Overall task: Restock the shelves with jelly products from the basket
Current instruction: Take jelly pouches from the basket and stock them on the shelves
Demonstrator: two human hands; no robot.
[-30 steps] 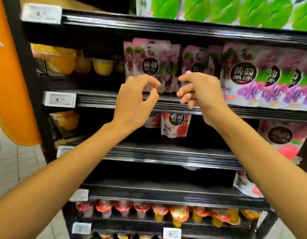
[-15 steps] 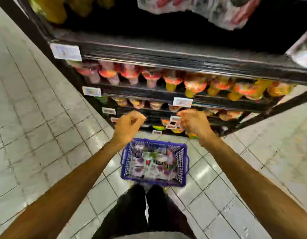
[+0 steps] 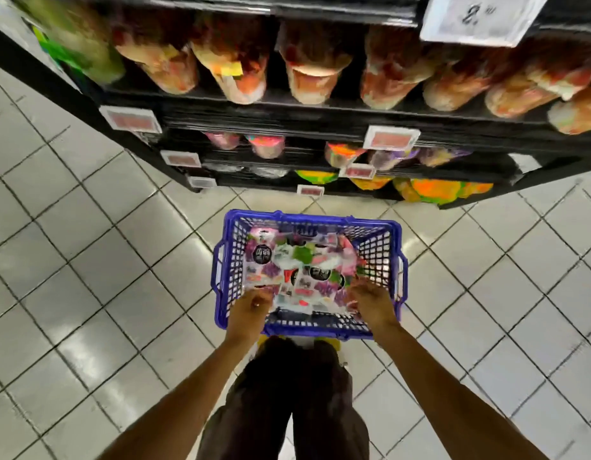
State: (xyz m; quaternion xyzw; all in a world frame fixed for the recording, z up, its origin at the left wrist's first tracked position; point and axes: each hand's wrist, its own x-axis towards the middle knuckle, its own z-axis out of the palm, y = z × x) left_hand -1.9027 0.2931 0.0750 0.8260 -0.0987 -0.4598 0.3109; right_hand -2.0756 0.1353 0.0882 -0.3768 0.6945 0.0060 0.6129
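The jelly pouches (image 3: 297,270) lie in a loose, overlapping heap inside the blue basket (image 3: 307,215). They lie flat, printed faces up, and fill most of its bottom. The basket sits on the tiled floor (image 3: 88,260), just in front of the person's feet, with its long side running left to right.

The nearest pouch (image 3: 307,290) lies at the near end of the heap, directly between the two hands, and appears to span from one to the other. The left hand (image 3: 249,310) is at its near-left corner with fingers curled downward. The right hand (image 3: 372,302) is at its near-right edge, fingers pointing down into the basket. Both touch or nearly touch the pouch. Motion blur hides the fingertips, so it cannot be told whether either hand has actually closed on it. Neither hand is clearly nearer, and the pouch sits about midway between them.

The step in hand looks like a two-handed pick from the near end, one hand on each side of the pouch. The lift would then go up and away toward the shelves (image 3: 287,117).

Those black shelves rise on the far side of the basket, well apart from the hands. They are lined with jelly cups (image 3: 307,78) and fronted by price tags (image 3: 392,138). Dark trousers (image 3: 287,393) fill the near centre.
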